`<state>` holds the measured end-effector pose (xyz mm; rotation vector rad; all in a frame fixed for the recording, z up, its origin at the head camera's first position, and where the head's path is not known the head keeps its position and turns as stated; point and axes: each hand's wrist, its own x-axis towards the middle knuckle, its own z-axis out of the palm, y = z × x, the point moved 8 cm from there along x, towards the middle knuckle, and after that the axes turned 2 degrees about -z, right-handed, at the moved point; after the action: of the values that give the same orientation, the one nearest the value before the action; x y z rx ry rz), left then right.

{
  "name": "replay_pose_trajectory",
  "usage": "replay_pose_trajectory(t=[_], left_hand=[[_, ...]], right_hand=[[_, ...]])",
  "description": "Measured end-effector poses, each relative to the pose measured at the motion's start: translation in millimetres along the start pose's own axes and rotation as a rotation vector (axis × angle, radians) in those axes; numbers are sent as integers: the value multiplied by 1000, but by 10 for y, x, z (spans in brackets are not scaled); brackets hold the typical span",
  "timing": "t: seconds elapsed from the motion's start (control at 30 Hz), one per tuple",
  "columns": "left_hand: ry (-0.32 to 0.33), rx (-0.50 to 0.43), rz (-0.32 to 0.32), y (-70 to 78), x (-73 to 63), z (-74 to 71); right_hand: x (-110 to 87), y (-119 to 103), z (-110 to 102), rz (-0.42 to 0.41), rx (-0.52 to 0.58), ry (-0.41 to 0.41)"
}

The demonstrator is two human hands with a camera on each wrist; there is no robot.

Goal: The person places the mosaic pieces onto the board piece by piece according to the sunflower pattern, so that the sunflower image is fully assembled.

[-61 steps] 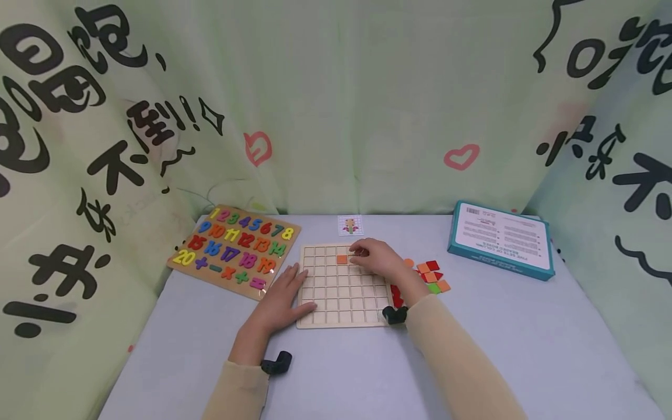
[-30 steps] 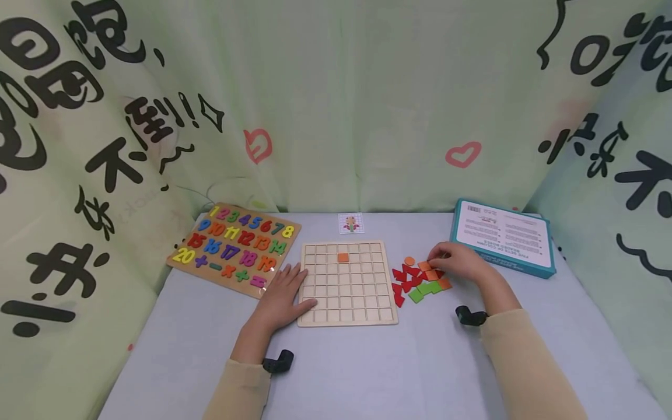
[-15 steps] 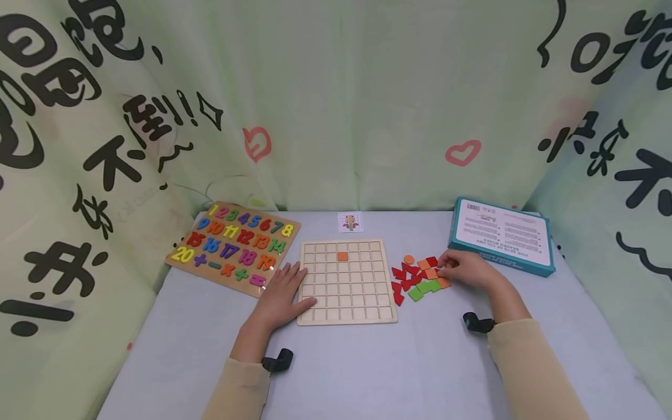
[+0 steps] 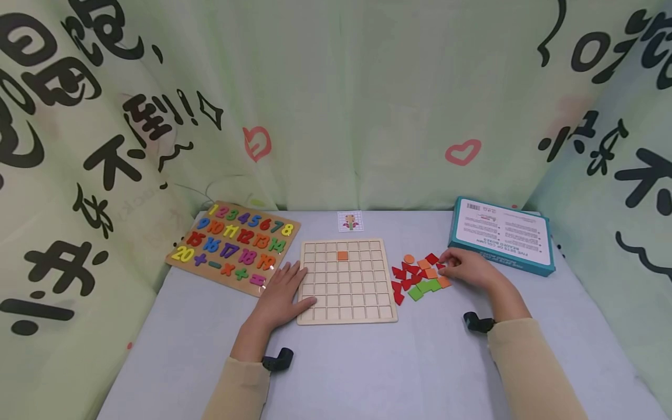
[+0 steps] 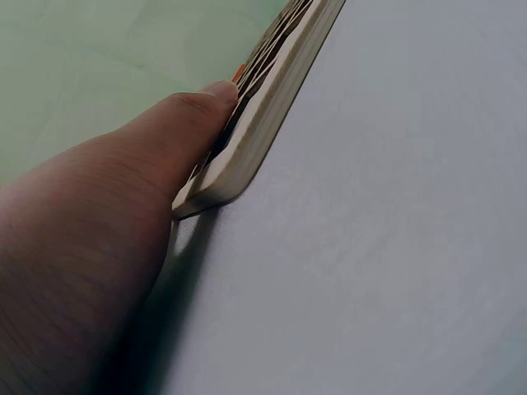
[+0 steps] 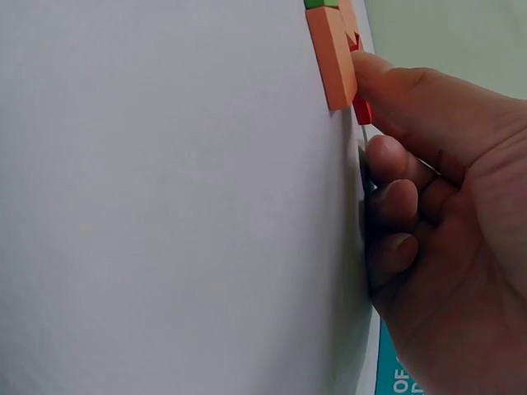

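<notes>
My left hand (image 4: 283, 296) lies with fingers spread over the left edge of a pale wooden grid board (image 4: 362, 319), its thumb on the lower left part. In the left wrist view, the thumb (image 5: 185, 123) rests on the board's rim (image 5: 255, 140). One orange square (image 4: 343, 255) sits in an upper cell of the grid. My right hand (image 4: 464, 268) is at the right end of a pile of small flat pieces. Its thumb and index fingertips are right at a red piece (image 6: 363, 109), beside an orange square (image 6: 331, 62); I cannot tell whether they pinch it.
Red triangles (image 4: 399, 274), green squares (image 4: 424, 287) and an orange disc (image 4: 409, 258) lie right of the board. A patterned card (image 4: 350, 221) lies behind it. A number board (image 4: 210, 274) stands left; a teal box (image 4: 501, 265) lies back right. Curtains enclose the table.
My right hand has moved from above the grid, near the orange square, to the pile's right end, then slightly down beside the red piece. The left hand stays on the board.
</notes>
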<state>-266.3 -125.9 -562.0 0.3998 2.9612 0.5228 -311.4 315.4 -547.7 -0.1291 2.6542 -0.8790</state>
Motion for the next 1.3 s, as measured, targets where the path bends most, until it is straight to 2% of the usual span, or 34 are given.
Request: replay_pose_trajectory(t=[0.53,0.93,1.3], left_hand=[[5,-4,-7,-28,16,42],[2,-8,-2,-23,5,24],[-2,14,-4,-30,26,32]], right_hand=[[-43,8,-52,-57,-2,46],[-44,12,-63,-59,-21,54],[-50,-84,-80,-77,3,67]])
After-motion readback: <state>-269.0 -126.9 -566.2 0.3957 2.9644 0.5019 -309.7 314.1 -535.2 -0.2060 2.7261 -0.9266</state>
